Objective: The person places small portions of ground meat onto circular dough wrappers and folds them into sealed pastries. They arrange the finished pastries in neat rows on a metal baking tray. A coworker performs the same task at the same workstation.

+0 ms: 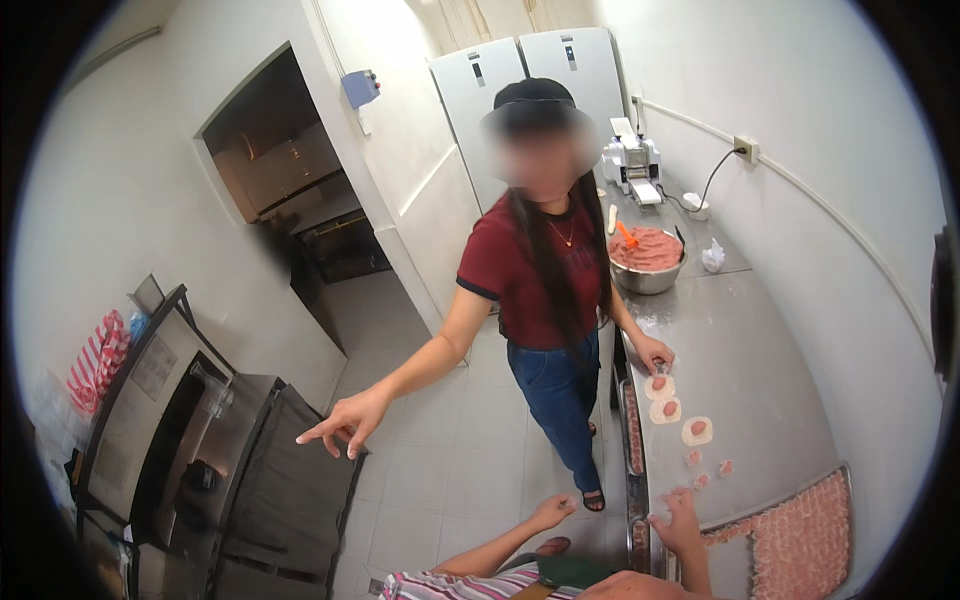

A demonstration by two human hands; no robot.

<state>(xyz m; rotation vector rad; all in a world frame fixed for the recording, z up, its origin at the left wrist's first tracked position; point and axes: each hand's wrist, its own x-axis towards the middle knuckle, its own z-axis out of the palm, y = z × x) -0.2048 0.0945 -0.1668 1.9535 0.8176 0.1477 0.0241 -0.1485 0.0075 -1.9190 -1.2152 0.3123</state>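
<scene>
My left hand (553, 512) is out past the table's edge above the floor, its fingers curled together; whatever they may hold is too small to name. At the steel table's near edge, my right hand (679, 516) has its fingers bent around something small and whitish. Just beyond it lie small formed dumplings (702, 481). Farther up are round wrappers with pink meat filling, one wrapper (698, 431) apart and two overlapping. A co-worker's hand (655, 354) touches the table beside the farthest wrapper. The co-worker's other arm stretches left, with the hand (352, 420) pointing.
A tray (735, 572) with rows of dumplings sits at the table's near right. A steel bowl (645, 284) of pink filling with an orange-handled tool stands farther back, before a small white machine (633, 165). The co-worker (545, 270) stands left of the table. A dark-covered counter (285, 490) is at left.
</scene>
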